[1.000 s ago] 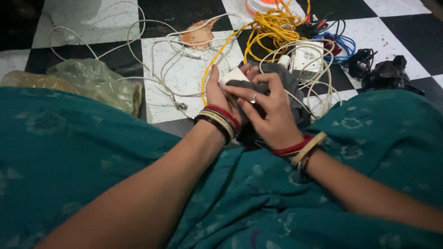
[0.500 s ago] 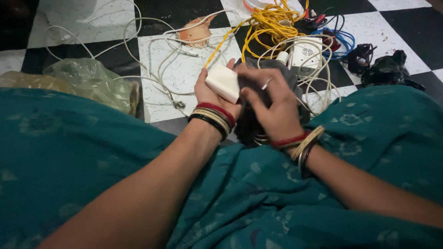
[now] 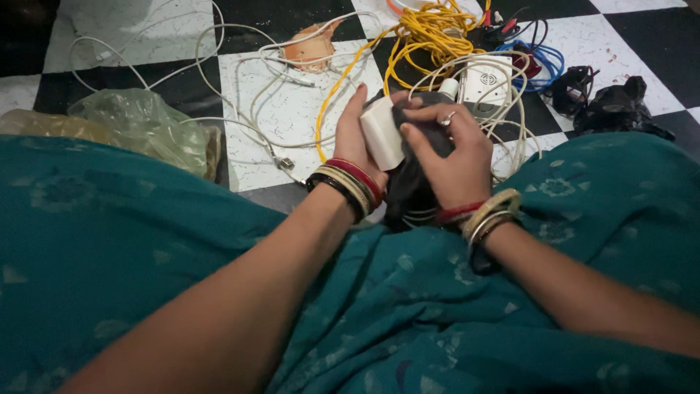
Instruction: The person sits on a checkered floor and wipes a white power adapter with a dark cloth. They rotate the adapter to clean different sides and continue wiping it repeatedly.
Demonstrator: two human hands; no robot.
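My left hand holds a small white power adapter block upright in its palm, above my lap. My right hand grips a dark grey cloth and presses it against the block's right side. The cloth hangs down between both wrists. Red, gold and black bangles sit on each wrist. A white cable trails away over the tiled floor.
On the black and white checkered floor lie a tangled yellow cable, a white box-shaped device, blue cable, black cords, a black bag and a clear plastic bag. Teal fabric covers my lap.
The white block turned in my left hand from flat-facing to edge-on and upright. My right hand shifted the cloth from over the block to its right side.
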